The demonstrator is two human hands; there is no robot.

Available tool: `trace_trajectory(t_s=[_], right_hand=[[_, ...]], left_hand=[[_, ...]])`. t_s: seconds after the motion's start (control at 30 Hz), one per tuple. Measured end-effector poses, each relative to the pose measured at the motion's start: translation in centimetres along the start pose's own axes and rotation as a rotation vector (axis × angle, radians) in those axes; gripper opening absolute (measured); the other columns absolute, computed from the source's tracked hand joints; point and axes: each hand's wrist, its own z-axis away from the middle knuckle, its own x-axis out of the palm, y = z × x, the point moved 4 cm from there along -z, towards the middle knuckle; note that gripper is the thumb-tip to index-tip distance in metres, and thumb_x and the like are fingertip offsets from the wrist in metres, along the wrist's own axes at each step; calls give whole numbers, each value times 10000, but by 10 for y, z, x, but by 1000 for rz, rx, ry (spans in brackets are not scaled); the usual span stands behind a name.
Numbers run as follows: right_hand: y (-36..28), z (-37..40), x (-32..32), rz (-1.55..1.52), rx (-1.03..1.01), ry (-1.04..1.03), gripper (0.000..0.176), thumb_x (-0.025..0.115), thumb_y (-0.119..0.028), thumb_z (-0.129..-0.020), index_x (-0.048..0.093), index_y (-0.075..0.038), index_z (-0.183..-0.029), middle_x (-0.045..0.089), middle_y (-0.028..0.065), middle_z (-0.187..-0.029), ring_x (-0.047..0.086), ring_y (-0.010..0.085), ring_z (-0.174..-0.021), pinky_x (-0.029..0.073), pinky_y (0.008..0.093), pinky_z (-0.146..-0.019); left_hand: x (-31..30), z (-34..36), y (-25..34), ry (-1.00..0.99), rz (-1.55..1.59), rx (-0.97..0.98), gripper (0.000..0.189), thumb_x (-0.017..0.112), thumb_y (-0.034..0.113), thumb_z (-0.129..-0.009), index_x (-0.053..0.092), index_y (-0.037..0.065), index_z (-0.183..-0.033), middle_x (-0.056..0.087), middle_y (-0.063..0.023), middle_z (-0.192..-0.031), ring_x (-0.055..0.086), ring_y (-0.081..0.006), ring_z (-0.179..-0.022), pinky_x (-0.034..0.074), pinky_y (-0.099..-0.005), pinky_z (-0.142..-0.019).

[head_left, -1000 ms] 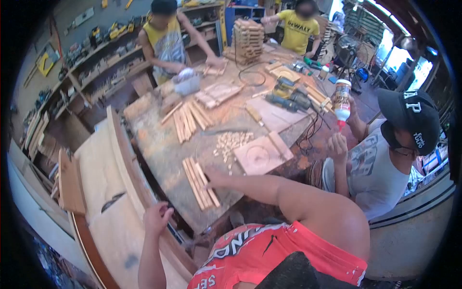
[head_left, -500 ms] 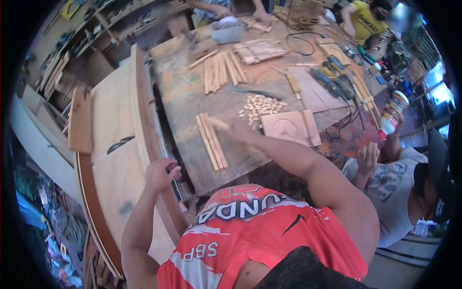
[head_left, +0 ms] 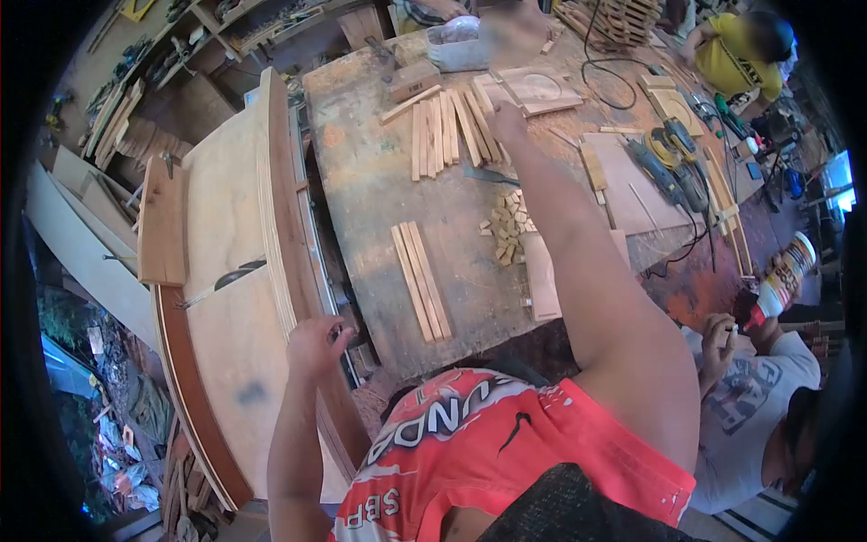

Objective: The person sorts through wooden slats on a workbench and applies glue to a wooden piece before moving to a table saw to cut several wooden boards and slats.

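Note:
My right hand [head_left: 508, 124] reaches to the far part of the workbench, at the right end of a fanned group of wooden strips [head_left: 442, 131]; its fingers are too small and blurred to read. My left hand [head_left: 318, 345] is at the edge of the wooden machine table [head_left: 226, 336], fingers curled, and whether it holds anything cannot be made out. Several strips [head_left: 421, 282] lie side by side on the near part of the workbench [head_left: 366, 203]. Small wood blocks [head_left: 508, 226] are heaped beside my right forearm, which partly covers a square wooden panel [head_left: 545, 287].
At right a person in a grey shirt holds a glue bottle [head_left: 787, 273]. Another person in yellow [head_left: 736, 59] is at the far right. Power tools [head_left: 664, 163] with cables lie on the bench. A plastic container [head_left: 458, 50] stands at the far edge.
My right hand has moved away from the near strips to the far group. My left hand stays by the machine table's edge. The view has shifted slightly.

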Motion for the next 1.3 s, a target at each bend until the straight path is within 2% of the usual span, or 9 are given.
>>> trace_trajectory(t_s=[0.1, 0.3, 0.5, 0.63, 0.77, 0.93, 1.1, 1.23, 1.3], right_hand=[[6, -22, 18, 67, 67, 69, 285, 677, -293, -867, 703, -81, -1056, 719, 180, -1047, 687, 345, -1005, 530, 450, -895], [-5, 2, 25, 306, -45, -107, 367, 707, -294, -863, 656, -52, -1134, 713, 192, -1053, 677, 362, -1027, 524, 467, -908], [3, 12, 19, 162, -92, -31, 417, 729, -231, -854, 616, -65, -1221, 706, 209, -1062, 665, 379, -1050, 520, 478, -911], [-5, 13, 21, 127, -5, -90, 451, 733, -176, -828, 601, -60, -1244, 695, 206, -1110, 650, 373, -1089, 511, 463, -944], [6, 9, 22, 9, 76, -29, 496, 728, -172, -801, 596, -61, -1266, 683, 206, -1164, 643, 360, -1122, 507, 441, -974], [12, 13, 25, -82, 55, -60, 392, 632, -127, -856, 621, -63, -1242, 677, 231, -1169, 635, 379, -1142, 504, 447, -976], [13, 9, 26, 6, 46, -50, 335, 567, -96, -888, 627, -41, -1213, 674, 242, -1165, 636, 381, -1140, 510, 456, -967], [9, 14, 18, 92, 88, -38, 272, 548, -88, -907, 625, -35, -1163, 679, 235, -1146, 646, 378, -1118, 525, 475, -932], [6, 21, 11, 125, 42, -35, 237, 612, -150, -914, 618, -41, -1125, 679, 223, -1140, 658, 374, -1089, 540, 486, -898]], left_hand=[[4, 1, -3, 24, -40, 12, 212, 756, 246, -821, 724, 127, -994, 708, -67, -829, 682, -275, -797, 529, -413, -748], [-1, 0, 3, 42, -31, 29, 222, 758, 247, -819, 730, 133, -1007, 706, -60, -823, 675, -275, -783, 523, -417, -744], [2, 1, -1, 46, -3, 23, 231, 761, 282, -818, 713, 140, -994, 691, -56, -804, 667, -290, -797, 521, -427, -758], [2, 2, -2, 17, -3, 20, 217, 758, 277, -821, 710, 147, -988, 689, -55, -797, 667, -294, -795, 521, -434, -746], [9, 1, -7, 64, -34, 69, 205, 756, 278, -824, 704, 150, -975, 685, -52, -787, 667, -295, -776, 522, -437, -715], [2, 4, -3, 57, -24, 67, 215, 752, 276, -826, 694, 145, -986, 685, -52, -779, 666, -293, -756, 521, -431, -701], [3, 3, -3, 84, 0, 81, 203, 742, 256, -832, 690, 143, -993, 679, -53, -768, 666, -288, -753, 520, -428, -704], [1, 2, 0, 86, -15, 86, 198, 739, 256, -834, 691, 142, -989, 682, -53, -772, 665, -287, -753, 519, -427, -708], [2, 2, -2, 84, 19, 69, 195, 738, 264, -835, 696, 142, -981, 684, -51, -775, 666, -284, -761, 519, -428, -715]])
